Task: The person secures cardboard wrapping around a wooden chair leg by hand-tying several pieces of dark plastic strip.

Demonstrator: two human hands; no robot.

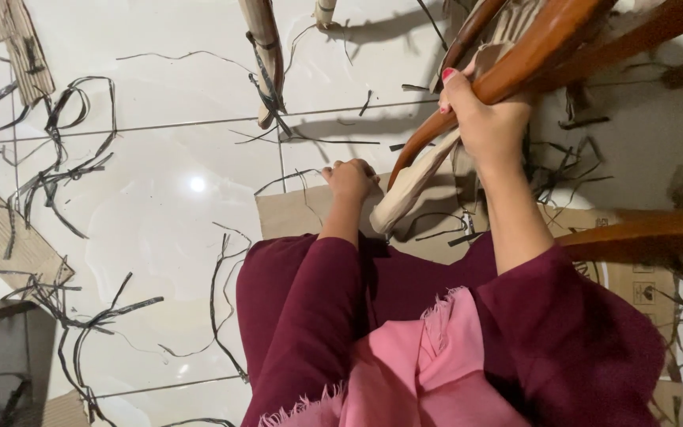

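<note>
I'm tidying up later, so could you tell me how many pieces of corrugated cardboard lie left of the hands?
3: one strip at the top-left corner, one at the left edge mid-frame, one scrap at the bottom left. More may lie outside the frame.

We see our right hand [488, 119] wrapped around a curved wooden chair rail [515, 67] at upper right, with our left hand [351, 179] lower and to its left, just beside a paper-wrapped chair leg [414, 183] that slants down between the two hands. A flat cardboard sheet [290, 213] lies on the tiled floor [167, 198] under the left hand. Loose strips [65, 170] lie scattered across the floor to the left, near cardboard scraps [5, 233] at the left edge.
</note>
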